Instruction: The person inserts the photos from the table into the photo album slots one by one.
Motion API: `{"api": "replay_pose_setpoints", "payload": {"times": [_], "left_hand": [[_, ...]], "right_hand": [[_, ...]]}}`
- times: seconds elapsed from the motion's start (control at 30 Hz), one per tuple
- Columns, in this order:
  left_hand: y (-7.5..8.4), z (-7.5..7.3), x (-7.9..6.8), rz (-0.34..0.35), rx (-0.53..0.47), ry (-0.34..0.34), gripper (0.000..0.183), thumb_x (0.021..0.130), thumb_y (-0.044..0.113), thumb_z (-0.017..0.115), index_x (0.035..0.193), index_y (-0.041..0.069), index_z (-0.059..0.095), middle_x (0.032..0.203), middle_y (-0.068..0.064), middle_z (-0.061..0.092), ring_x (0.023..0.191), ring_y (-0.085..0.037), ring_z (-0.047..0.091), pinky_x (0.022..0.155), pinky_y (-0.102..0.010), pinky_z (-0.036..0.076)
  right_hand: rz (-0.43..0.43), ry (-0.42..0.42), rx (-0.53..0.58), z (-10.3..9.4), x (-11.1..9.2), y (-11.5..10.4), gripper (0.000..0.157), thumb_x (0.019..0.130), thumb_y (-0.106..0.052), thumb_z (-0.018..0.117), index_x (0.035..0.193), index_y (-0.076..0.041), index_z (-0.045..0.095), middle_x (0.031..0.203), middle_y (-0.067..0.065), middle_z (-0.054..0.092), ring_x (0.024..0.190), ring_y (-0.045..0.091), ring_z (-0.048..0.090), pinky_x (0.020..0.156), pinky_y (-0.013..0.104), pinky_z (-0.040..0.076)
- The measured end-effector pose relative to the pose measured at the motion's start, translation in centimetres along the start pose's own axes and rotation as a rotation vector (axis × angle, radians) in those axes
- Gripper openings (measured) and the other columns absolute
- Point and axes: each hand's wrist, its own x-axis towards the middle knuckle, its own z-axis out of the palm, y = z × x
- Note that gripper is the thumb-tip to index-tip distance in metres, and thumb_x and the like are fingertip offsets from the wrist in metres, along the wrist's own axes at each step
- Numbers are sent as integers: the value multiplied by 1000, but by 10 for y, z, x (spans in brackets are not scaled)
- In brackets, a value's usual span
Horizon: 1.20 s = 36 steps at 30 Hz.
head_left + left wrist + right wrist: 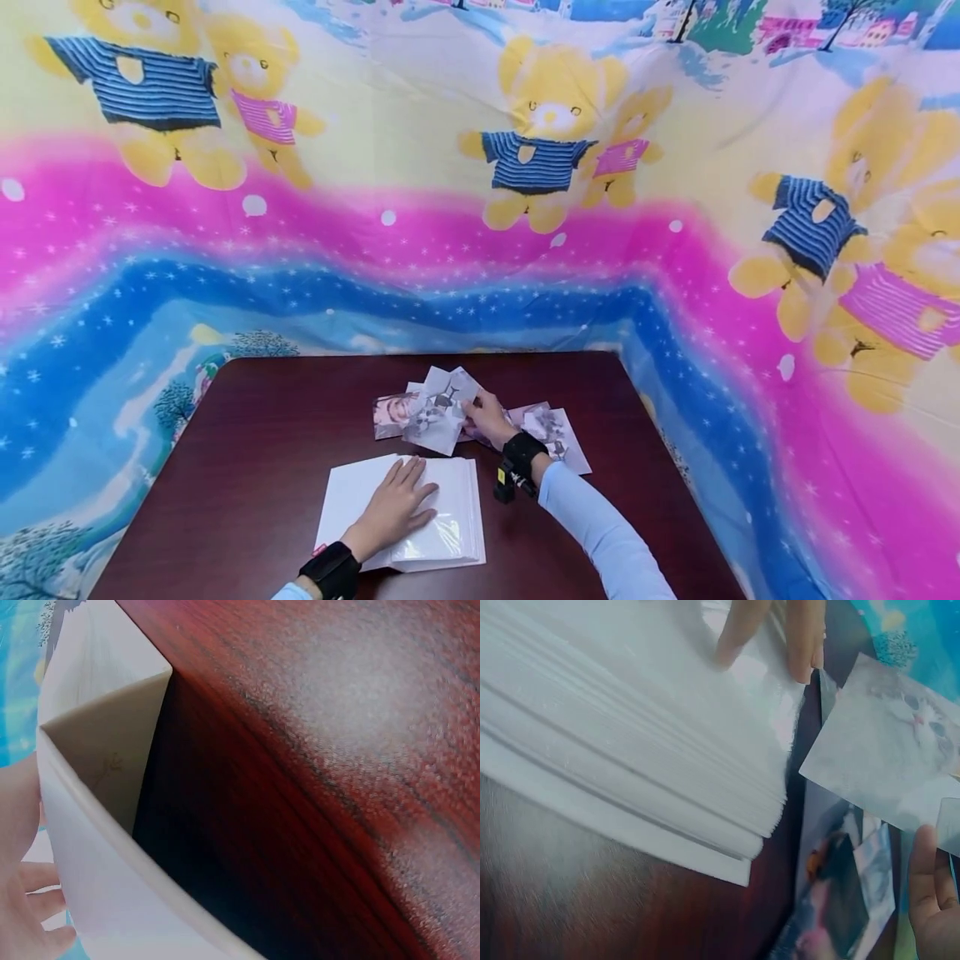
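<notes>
A white photo album (348,487) lies open on the table, its clear plastic sleeves (442,537) shining. My left hand (393,508) rests flat on it with the fingers spread. Beyond the album, my right hand (491,421) pinches the edge of a pale photo print (435,412) with a grey picture. In the right wrist view this print (877,742) shows an animal-like face, and the right thumb (924,859) is at its lower edge. The left wrist view shows the album's cover (127,885) raised at an angle off the table.
More loose photo prints lie about the right hand: one with a face (392,415) on the left, several overlapping prints (570,442) on the right. The dark reddish table (247,467) ends at a cloth backdrop (420,233) printed with teddy bears.
</notes>
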Motion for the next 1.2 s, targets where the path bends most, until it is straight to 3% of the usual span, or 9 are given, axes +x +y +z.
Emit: {"api": "replay_pose_setpoints", "payload": {"times": [0.1,0.17,0.3,0.47,0.63,0.83,0.97,1.1,1.2], "left_hand": [[0,1,0,3,0,26,38,78,36,80,106,11,71,126,-27,58,117,-43,55,97,-60,43],[0,2,0,1,-6,33,39,78,35,80,107,11,71,126,-27,57,115,-42,54,96,-61,43],[-1,3,-1,-9,11,22,38,78,37,79,107,13,72,127,-26,57,114,-41,53,97,-59,43],[-1,4,-2,-15,26,14,38,78,38,79,107,14,72,127,-25,58,114,-40,53,98,-56,43],[-1,4,-1,-21,10,10,38,79,37,79,109,14,73,127,-25,57,115,-39,52,98,-56,42],[-1,5,-2,-30,-31,5,37,81,35,78,110,13,72,130,-24,56,117,-41,51,99,-58,40],[-1,5,-3,-30,-57,-7,37,84,33,76,113,12,71,135,-24,53,122,-44,49,100,-62,38],[0,4,-4,-42,-78,-37,36,88,32,72,117,11,69,140,-24,51,129,-46,45,103,-63,35],[0,2,-4,-54,-102,-50,36,89,30,72,119,10,69,140,-24,51,131,-48,43,105,-63,33]], "right_hand": [[19,-1,39,2,-2,3,26,103,-3,48,125,11,53,95,17,60,71,28,58,60,33,49],[19,-8,53,4,-2,4,26,104,-4,47,124,12,52,95,17,60,69,26,59,59,32,48],[41,-45,75,8,-1,4,24,105,-6,45,124,9,51,97,20,60,85,42,65,74,48,55],[71,-96,89,14,-5,-4,25,105,-3,44,126,10,49,104,30,56,101,62,52,90,67,44],[81,-122,75,12,-13,-14,23,104,2,43,122,16,48,106,35,53,101,65,45,93,68,42],[101,-106,53,1,-12,-7,24,102,5,44,122,17,48,99,34,56,94,67,46,90,69,43],[85,-61,9,-4,-13,-4,25,100,7,47,121,19,50,95,35,58,70,48,61,76,57,55],[63,-64,10,-5,-13,-4,26,99,9,48,122,21,49,92,38,56,54,18,58,58,31,55],[54,-86,12,-6,-11,-4,24,98,10,47,120,21,49,92,42,53,54,16,56,59,34,56]]}}
